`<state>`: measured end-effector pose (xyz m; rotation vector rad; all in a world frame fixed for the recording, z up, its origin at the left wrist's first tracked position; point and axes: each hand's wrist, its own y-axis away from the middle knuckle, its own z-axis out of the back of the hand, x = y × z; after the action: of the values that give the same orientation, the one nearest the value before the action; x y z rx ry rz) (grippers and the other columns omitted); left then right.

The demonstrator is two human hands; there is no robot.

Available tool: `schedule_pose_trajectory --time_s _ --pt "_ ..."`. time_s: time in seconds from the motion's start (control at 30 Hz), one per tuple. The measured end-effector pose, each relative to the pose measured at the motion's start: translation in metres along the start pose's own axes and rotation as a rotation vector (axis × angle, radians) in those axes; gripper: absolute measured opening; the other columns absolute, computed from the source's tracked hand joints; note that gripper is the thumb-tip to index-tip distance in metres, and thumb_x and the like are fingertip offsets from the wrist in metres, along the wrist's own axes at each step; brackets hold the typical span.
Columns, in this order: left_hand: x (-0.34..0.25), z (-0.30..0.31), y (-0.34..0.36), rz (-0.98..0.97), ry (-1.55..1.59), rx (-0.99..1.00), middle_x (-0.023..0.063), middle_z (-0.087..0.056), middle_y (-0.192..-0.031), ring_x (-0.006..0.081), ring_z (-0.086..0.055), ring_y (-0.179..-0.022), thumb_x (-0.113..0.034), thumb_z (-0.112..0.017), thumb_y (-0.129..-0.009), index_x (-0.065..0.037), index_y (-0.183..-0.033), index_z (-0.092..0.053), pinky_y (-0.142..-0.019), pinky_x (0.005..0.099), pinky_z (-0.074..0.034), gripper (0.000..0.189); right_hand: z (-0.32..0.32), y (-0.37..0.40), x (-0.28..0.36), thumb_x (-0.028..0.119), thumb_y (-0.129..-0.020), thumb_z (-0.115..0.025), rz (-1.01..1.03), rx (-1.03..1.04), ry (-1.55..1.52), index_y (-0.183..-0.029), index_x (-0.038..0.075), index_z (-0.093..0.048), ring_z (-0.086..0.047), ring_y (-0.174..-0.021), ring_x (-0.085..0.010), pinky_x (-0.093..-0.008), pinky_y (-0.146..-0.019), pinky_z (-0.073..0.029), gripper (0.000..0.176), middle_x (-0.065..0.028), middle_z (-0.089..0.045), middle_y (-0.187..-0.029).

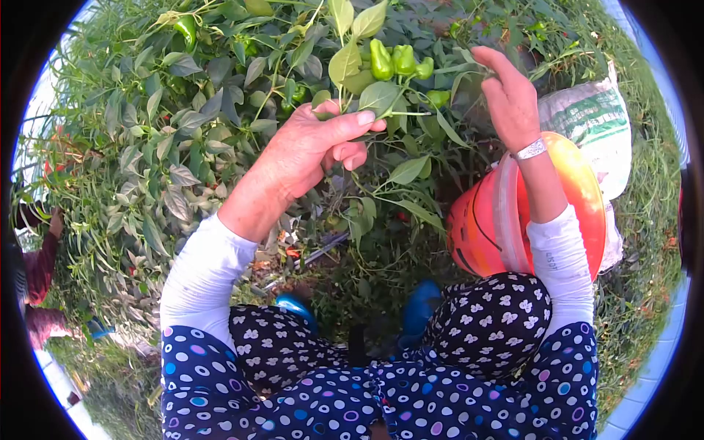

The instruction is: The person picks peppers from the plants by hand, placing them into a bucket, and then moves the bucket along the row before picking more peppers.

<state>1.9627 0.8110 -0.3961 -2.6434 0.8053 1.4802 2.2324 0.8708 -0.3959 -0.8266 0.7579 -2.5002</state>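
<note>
My left hand [315, 147] is closed on a leafy pepper branch [392, 114], thumb pressed along the stem against the fingers. Several light green peppers [403, 60] hang close together on the plant, just above and right of that hand. My right hand [511, 103] is raised to the right of the peppers, its fingers curved and apart. Leaves [469, 70] lie close to its fingertips; whether they touch cannot be made out. Under the right forearm stands an orange-red bucket [477, 220], its opening partly covered by the arm; the inside is mostly hidden.
Dense pepper plants [176, 125] fill the left and far side, with another green pepper [186, 31] at upper left. A white and green sack [594, 121] stands behind the bucket. Another person's sleeve [40, 271] shows at far left. Blue shoes [422, 308] are below me.
</note>
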Motion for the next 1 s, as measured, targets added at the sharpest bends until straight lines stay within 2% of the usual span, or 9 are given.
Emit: schedule_pose_trajectory --time_s 0.13,0.23,0.37,0.5,0.63,0.7,0.8,0.87,1.0 --pt "0.002 0.011 -0.002 -0.068 -0.03 0.062 0.009 -0.06 -0.075 0.0138 -0.044 -0.056 -0.012 -0.063 -0.082 0.004 -0.093 -0.058 -0.056 0.0301 -0.038 0.02 0.031 -0.016 -0.023 0.013 -0.084 -0.043 -0.721 0.03 -0.673 -0.106 0.003 -0.058 -0.062 -0.078 -0.0163 -0.0259 -0.068 -0.046 0.028 -0.006 -0.063 -0.088" --pt "0.005 0.014 -0.003 -0.098 -0.079 0.067 0.0066 -0.056 -0.07 0.0179 -0.044 -0.059 -0.014 -0.061 -0.084 0.004 -0.096 -0.058 -0.06 0.0304 -0.038 0.022 0.035 -0.011 -0.008 0.019 -0.089 -0.044 -0.783 0.145 -0.955 -0.106 0.006 -0.058 -0.061 -0.074 -0.0153 -0.0253 -0.063 -0.046 0.026 -0.0072 -0.062 -0.086" --pt "0.007 0.013 -0.006 -0.177 0.056 0.128 -0.0004 -0.045 -0.069 0.0128 -0.04 -0.063 -0.021 -0.063 -0.083 0.002 -0.099 -0.057 -0.062 0.0305 -0.036 0.028 0.02 -0.002 0.038 0.024 -0.089 -0.046 -0.536 0.555 -0.988 -0.097 0.003 -0.06 -0.059 -0.071 -0.0138 -0.0249 -0.065 -0.046 0.026 -0.0039 -0.061 -0.08" --pt "0.007 0.001 -0.003 -0.28 -0.084 0.078 -0.0006 -0.051 -0.075 0.0103 -0.044 -0.064 -0.025 -0.071 -0.074 -0.004 -0.101 -0.055 -0.063 0.0272 -0.038 0.038 -0.004 0.003 0.079 0.022 -0.082 -0.049 -0.173 0.756 -0.51 -0.081 0.001 -0.062 -0.055 -0.064 -0.0198 -0.0319 -0.06 -0.044 0.024 -0.0116 -0.058 -0.069" --pt "0.011 -0.006 -0.003 -0.293 -0.292 -0.074 0.0008 -0.062 -0.075 0.0066 -0.055 -0.064 -0.011 -0.075 -0.071 -0.005 -0.084 -0.064 -0.063 0.0203 -0.044 0.018 -0.034 0.012 0.085 0.023 -0.078 -0.051 0.362 0.422 -0.311 -0.075 0.001 -0.058 -0.06 -0.072 -0.0275 -0.0372 -0.063 -0.045 0.024 -0.0168 -0.058 -0.075" --pt "0.008 -0.006 -0.003 -0.346 -0.353 -0.138 0.0019 -0.062 -0.073 0.0074 -0.055 -0.062 -0.011 -0.073 -0.073 -0.004 -0.087 -0.063 -0.064 0.0219 -0.047 0.019 -0.036 0.008 0.081 0.022 -0.077 -0.051 -0.076 0.653 -0.513 -0.084 0.002 -0.061 -0.059 -0.065 -0.0257 -0.0342 -0.061 -0.046 0.024 -0.0155 -0.059 -0.07" --pt "0.014 -0.001 -0.007 -0.46 -0.581 -0.252 0.0016 -0.065 -0.081 0.0072 -0.056 -0.066 -0.014 -0.068 -0.079 -0.005 -0.095 -0.065 -0.057 0.0197 -0.043 0.019 -0.018 -0.001 0.087 0.022 -0.077 -0.05 -0.151 0.639 -0.51 -0.086 0.001 -0.062 -0.057 -0.058 -0.0218 -0.0314 -0.06 -0.046 0.026 -0.0127 -0.057 -0.062" --pt "0.016 -0.003 -0.006 -0.492 -0.635 -0.211 0.0017 -0.065 -0.082 0.0069 -0.057 -0.067 -0.014 -0.068 -0.079 -0.005 -0.095 -0.064 -0.058 0.0197 -0.043 0.019 0.009 -0.02 0.099 0.014 -0.074 -0.053 -0.181 0.986 -0.512 -0.092 0.006 -0.064 -0.06 -0.073 -0.0269 -0.0325 -0.062 -0.045 0.022 -0.0139 -0.061 -0.078" --pt "0.012 0.005 -0.009 -0.394 -0.526 -0.057 0.0037 -0.064 -0.082 0.0097 -0.055 -0.065 -0.009 -0.065 -0.08 -0.003 -0.095 -0.063 -0.058 0.0234 -0.043 0.017 -0.016 0.003 0.083 0.016 -0.074 -0.054 0.056 0.541 -0.41 -0.083 -0.001 -0.063 -0.059 -0.062 -0.027 -0.0353 -0.058 -0.045 0.021 -0.0187 -0.059 -0.069"
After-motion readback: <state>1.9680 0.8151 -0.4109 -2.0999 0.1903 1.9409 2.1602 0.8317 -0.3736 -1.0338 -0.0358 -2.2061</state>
